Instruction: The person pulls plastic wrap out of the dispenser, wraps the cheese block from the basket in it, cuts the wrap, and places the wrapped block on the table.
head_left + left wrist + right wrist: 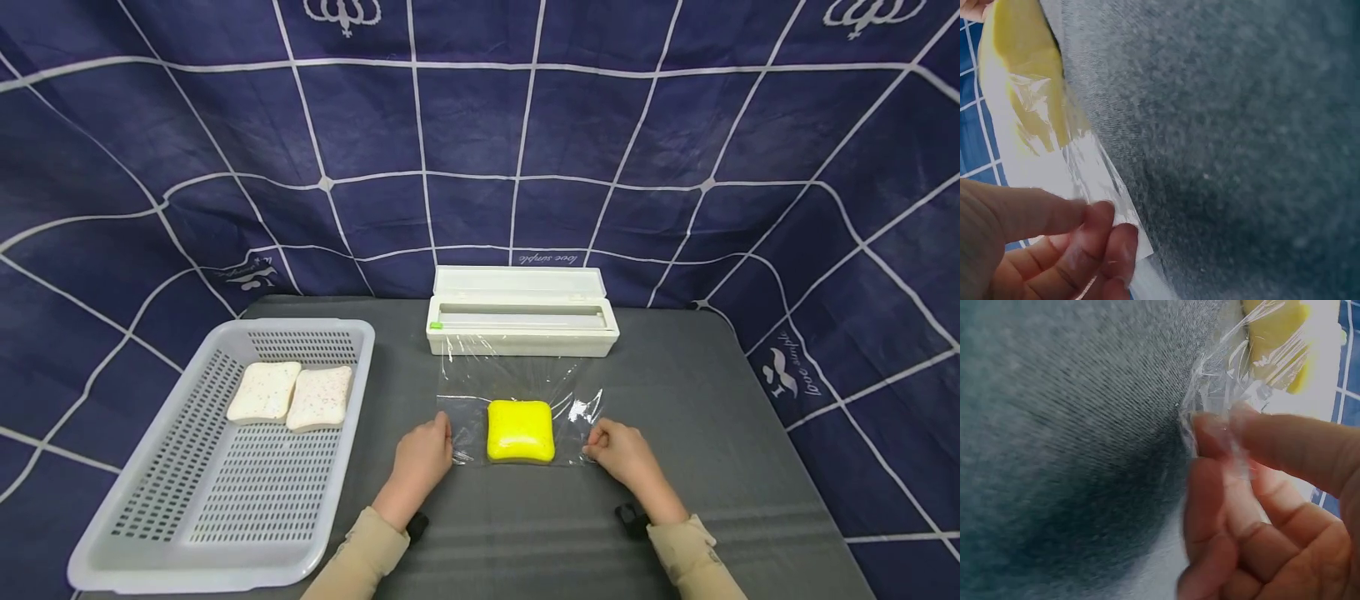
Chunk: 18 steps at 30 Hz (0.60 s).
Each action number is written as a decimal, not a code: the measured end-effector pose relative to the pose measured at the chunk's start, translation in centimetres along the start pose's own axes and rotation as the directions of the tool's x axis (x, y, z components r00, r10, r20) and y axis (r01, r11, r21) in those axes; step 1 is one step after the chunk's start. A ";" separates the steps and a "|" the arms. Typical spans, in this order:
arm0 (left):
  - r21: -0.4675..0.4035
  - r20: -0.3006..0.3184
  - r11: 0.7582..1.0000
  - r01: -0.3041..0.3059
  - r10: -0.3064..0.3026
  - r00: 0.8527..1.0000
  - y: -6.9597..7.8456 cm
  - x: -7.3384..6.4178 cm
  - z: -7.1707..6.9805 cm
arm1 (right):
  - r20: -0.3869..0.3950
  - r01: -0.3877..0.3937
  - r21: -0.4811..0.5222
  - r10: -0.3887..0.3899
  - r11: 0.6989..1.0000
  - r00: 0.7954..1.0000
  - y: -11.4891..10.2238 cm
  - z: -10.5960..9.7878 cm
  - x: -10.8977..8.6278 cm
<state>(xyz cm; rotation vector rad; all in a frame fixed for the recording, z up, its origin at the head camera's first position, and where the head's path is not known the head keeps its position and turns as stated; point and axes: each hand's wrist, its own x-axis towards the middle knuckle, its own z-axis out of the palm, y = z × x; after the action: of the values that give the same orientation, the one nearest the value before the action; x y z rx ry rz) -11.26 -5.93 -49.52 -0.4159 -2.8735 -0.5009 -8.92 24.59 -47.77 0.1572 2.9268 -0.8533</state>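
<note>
A sheet of clear plastic wrap (472,383) stretches from the white dispenser box (523,342) toward the person, over a bright yellow, rounded block (521,430). At the sheet's near left corner, the left hand (424,452) pinches the film between thumb and fingers. The right hand (624,450) pinches the near right corner, where the film bunches between thumb and forefinger in the right wrist view. Creases and glare run across the plastic wrap (1038,119) on the yellow block in the left wrist view. The dispenser's lid stands raised behind its slot.
To the left stands a pale grey perforated basket (318,533) holding two white, speckled, bread-shaped pieces (264,392). A dark grey cloth (540,533) covers the table. Behind and to the right hangs a navy curtain (480,125) with white lines.
</note>
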 end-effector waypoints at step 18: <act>0.017 -0.016 0.998 0.064 -0.064 0.998 0.8 -0.3 0.1 | -0.160 0.104 -0.173 -0.132 0.979 0.978 -1.1 0.9 -0.6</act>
<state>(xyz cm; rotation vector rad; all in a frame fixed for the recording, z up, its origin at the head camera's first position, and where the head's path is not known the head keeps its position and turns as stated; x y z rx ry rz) -10.78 -5.21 -49.46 -0.3163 -2.8818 -0.4869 -8.45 23.13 -47.88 0.0462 3.1784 -0.6372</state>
